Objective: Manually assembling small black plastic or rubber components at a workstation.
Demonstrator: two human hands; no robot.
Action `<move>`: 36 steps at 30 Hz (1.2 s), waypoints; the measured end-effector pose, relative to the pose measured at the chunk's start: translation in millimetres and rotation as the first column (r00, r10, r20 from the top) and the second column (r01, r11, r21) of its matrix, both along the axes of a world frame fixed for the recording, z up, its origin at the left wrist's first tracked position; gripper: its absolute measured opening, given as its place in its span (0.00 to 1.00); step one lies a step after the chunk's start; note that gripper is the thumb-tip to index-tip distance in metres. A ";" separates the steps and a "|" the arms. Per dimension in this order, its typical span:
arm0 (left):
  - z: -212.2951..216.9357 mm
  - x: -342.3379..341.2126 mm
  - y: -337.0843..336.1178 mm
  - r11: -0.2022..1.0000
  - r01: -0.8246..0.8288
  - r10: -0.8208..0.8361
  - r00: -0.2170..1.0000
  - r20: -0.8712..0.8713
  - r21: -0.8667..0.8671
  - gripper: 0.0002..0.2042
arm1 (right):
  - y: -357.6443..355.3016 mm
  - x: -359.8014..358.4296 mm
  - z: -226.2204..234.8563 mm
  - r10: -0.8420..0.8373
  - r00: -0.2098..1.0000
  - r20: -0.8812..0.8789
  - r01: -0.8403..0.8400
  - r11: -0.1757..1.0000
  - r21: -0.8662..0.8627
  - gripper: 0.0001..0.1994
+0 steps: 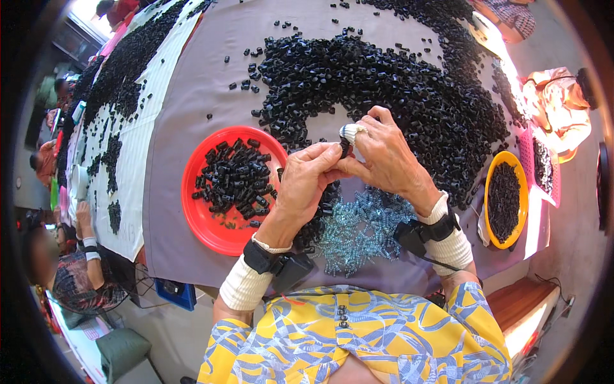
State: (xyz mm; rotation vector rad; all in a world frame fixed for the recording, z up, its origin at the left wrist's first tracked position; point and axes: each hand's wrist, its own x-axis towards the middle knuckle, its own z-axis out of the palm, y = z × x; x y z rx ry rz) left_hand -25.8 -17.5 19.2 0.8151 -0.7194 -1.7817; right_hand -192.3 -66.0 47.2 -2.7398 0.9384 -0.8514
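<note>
Grey desk (192, 128) crowded with black caps. Left hand (307, 179) and right hand (384, 157) pinched one small black cap (345, 147) together above spring pile (358, 230); slipped grip could drop it among loose pieces.

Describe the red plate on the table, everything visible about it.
The red plate is round, shallow and looks like glossy plastic, with a raised rim. It lies flat on the grey table cover, left of the person's left hand, which does not touch it. A loose heap of small black cylindrical pieces fills its upper middle; the lower part is bare. Its right edge lies close to the big black pile.
</note>
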 end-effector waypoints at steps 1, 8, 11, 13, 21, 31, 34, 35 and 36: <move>0.5 -0.4 0.6 1.000 -0.012 0.012 1.000 0.012 0.011 0.11 | 0.5 0.1 0.3 -0.002 1.000 -0.018 0.002 1.000 0.001 0.14; -0.7 2.5 1.7 0.996 0.083 -0.081 0.987 -0.136 0.012 0.10 | 3.1 0.3 -3.7 0.015 1.000 0.016 -0.016 1.000 0.011 0.14; 0.1 2.5 2.9 0.997 0.080 -0.078 0.988 -0.134 0.005 0.12 | 4.4 1.1 -3.9 0.025 1.000 -0.010 -0.025 1.000 0.007 0.14; -1.4 2.6 3.8 0.999 0.045 -0.042 0.991 -0.127 0.022 0.11 | 4.5 2.3 -5.6 0.025 1.000 -0.005 -0.025 0.999 -0.025 0.13; -3.4 2.9 5.8 1.000 -0.014 0.015 0.999 -0.048 0.023 0.09 | 2.7 4.1 -10.2 0.105 0.993 0.046 -0.104 0.994 -0.028 0.13; -3.7 4.1 7.0 0.999 -0.028 0.029 0.999 -0.026 0.024 0.10 | -0.4 2.9 -10.1 0.098 0.995 0.027 -0.098 0.995 0.014 0.13; -3.7 4.1 7.1 0.998 -0.045 0.046 0.999 -0.018 0.038 0.10 | 0.4 3.6 -10.1 0.061 0.997 0.050 -0.060 0.998 -0.013 0.15; -3.2 4.1 7.0 0.998 -0.043 0.044 0.999 -0.019 0.039 0.10 | 1.1 3.9 -9.7 0.059 0.997 0.050 -0.058 0.998 -0.013 0.15; -2.6 3.9 6.8 0.998 -0.044 0.045 0.999 -0.027 0.040 0.10 | 2.1 4.2 -9.2 0.040 0.997 0.073 -0.039 0.999 -0.016 0.15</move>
